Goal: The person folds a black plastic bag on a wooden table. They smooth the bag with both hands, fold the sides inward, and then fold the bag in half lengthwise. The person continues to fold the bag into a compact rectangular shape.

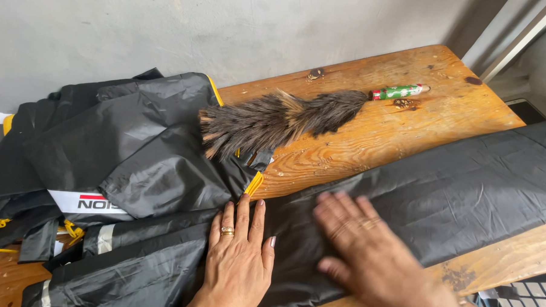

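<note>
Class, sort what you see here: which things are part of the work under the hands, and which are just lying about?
In use:
left hand, flat on the black fabric strip
right hand, blurred, on the same strip

Lying about:
feather duster
heap of black fabric
wooden table

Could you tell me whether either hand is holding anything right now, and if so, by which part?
Nothing is held. The left hand and the right hand both lie flat, palms down, on the black sheet.
</note>
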